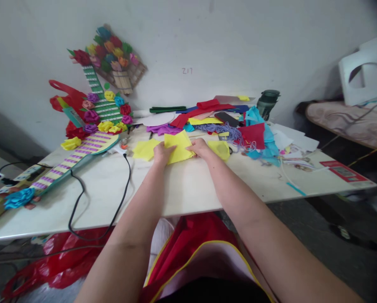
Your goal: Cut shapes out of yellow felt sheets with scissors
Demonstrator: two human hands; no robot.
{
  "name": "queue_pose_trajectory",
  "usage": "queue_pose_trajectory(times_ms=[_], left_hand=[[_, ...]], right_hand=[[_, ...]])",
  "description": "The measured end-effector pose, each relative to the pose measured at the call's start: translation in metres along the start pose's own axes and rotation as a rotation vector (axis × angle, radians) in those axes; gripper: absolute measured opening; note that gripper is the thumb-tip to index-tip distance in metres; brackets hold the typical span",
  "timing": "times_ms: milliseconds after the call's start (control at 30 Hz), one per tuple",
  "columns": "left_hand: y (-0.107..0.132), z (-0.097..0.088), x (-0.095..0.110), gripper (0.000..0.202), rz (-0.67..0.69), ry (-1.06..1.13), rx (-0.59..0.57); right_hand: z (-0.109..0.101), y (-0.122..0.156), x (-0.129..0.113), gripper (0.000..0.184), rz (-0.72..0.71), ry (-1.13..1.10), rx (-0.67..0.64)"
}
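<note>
Between my two hands a yellow sheet of crepe paper [179,145] is held up a little over the table. My left hand [163,153] pinches its left edge, the thumb lying across the front. At the right edge, my right hand [199,148] is closed on the same sheet. Another yellow piece [143,149] lies on the table beside my left hand, and one more yellow piece [219,149] lies just right of my right hand. A glue gun [120,148] with a black cord rests to the left.
Paper-flower decorations [108,109] stand at the left against the wall. Coloured paper and felt, with a heap of purple yarn [223,130], lie along the back. A dark bottle [267,104] stands at the back right. A black cord [128,176] hangs over the front edge.
</note>
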State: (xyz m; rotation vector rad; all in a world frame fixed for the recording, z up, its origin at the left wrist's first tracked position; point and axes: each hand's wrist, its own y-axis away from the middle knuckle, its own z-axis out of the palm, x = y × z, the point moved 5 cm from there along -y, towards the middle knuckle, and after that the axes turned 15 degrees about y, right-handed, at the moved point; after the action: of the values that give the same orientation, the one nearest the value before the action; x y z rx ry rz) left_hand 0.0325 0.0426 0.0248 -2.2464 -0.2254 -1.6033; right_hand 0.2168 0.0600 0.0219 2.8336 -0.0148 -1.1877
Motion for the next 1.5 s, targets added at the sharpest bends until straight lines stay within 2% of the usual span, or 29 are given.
queue_pose_trajectory(times_ms=[133,200,500,700,833,1033,1167,1233,1367,1500], left_hand=[[0.003,-0.002,0.001,0.051,-0.055,0.016,-0.018],[0.004,-0.002,0.0,0.059,-0.072,0.053,-0.044],[0.005,0.0,0.004,0.058,0.036,0.013,-0.034],[0.005,0.005,0.008,0.059,0.125,-0.266,-0.095],[0.012,0.009,0.013,0.061,0.124,-0.468,-0.134],[0.026,0.019,0.03,0.055,0.414,-0.708,-0.182],[0.028,0.025,0.029,0.055,0.516,-0.749,-0.222],[0.025,0.027,0.024,0.051,0.506,-0.728,-0.259],[0.017,0.025,0.009,0.041,0.38,-0.752,-0.291],[0.014,0.015,0.004,0.041,0.305,-0.799,-0.26]], right_hand=[[-0.005,-0.005,-0.002,0.015,-0.082,0.352,0.075],[-0.008,-0.004,-0.004,0.018,-0.11,0.447,0.098],[-0.009,-0.003,0.0,0.018,-0.048,0.49,0.068],[-0.011,-0.003,0.0,0.019,-0.043,0.548,0.077],[-0.01,-0.003,0.0,0.029,-0.05,0.602,0.094],[-0.01,0.002,-0.003,0.057,-0.087,0.614,0.101],[-0.009,0.002,-0.003,0.06,-0.135,0.601,0.109],[-0.007,0.0,-0.002,0.052,-0.151,0.587,0.097],[-0.005,-0.003,0.0,0.034,-0.14,0.593,0.059],[-0.005,-0.002,-0.002,0.032,-0.137,0.622,0.048]])
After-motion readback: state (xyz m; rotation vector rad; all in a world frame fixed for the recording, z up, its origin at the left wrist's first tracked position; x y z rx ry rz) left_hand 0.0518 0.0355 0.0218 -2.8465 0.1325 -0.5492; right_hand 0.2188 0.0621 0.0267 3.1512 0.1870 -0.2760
